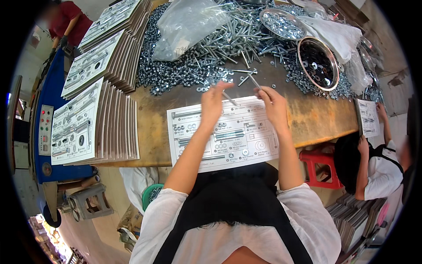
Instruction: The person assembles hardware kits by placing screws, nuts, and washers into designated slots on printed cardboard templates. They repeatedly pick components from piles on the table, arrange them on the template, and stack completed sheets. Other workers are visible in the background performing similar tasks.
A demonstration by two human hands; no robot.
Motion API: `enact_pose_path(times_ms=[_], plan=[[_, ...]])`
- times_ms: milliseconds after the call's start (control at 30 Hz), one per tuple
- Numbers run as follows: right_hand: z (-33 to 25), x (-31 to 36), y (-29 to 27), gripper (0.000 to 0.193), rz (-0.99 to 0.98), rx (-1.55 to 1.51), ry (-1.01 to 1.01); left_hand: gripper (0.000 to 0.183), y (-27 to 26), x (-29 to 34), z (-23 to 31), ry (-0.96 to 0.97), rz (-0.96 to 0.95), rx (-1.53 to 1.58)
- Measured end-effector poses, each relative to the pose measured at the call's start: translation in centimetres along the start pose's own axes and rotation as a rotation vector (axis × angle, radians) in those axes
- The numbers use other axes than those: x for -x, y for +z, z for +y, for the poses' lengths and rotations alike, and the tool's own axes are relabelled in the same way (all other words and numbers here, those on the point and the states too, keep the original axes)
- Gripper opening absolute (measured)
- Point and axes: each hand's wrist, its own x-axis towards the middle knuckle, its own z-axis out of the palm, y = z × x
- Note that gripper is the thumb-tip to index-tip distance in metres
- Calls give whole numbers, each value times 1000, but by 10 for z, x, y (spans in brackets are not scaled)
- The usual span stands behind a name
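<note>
A white printed card (pixel 246 163) with drawings of bolts, nuts and washers lies at the table's front edge, below both my hands. My right hand (pixel 273 105) is closed over its right part, pinching a long silver bolt (pixel 253 80) that points up and left. Above the card's upper middle is my left hand (pixel 212 105), its fingers slightly blurred. Another silver bolt (pixel 229 98) slants down to the right from those fingers. Beyond my hands, loose bolts (pixel 242 71) lie on the table beside scattered nuts (pixel 206 81).
Stacks of printed cards (pixel 116 125) line the left side. At the back, a plastic bag (pixel 189 26) rests on heaped hardware. Steel bowls of washers (pixel 283 24) and dark discs (pixel 318 64) stand at right. Another person (pixel 382 171) holds a card there; a red stool (pixel 321 169) is nearby.
</note>
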Motion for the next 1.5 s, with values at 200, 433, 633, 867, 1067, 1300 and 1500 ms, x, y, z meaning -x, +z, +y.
enact_pose_path(times_ms=[200,433,633,867,1067,1300,1500], plan=[[46,24,-35,16,-258,501,-211,24,-23,16,-30,-141,-173,77],[46,29,-37,22,-269,516,-244,26,-16,34,-49,180,-221,-673],[48,26,-37,21,-275,429,-89,24,5,31,-41,273,-316,-859],[52,26,-37,21,-311,421,-105,25,-6,35,-32,221,-438,-829],[59,25,-35,19,-304,371,-92,24,-5,33,-36,291,-425,-808],[51,23,-35,23,-298,344,-84,21,1,29,-35,307,-449,-765],[51,-50,-7,30,-184,408,-250,22,44,-68,-29,373,-161,-886]])
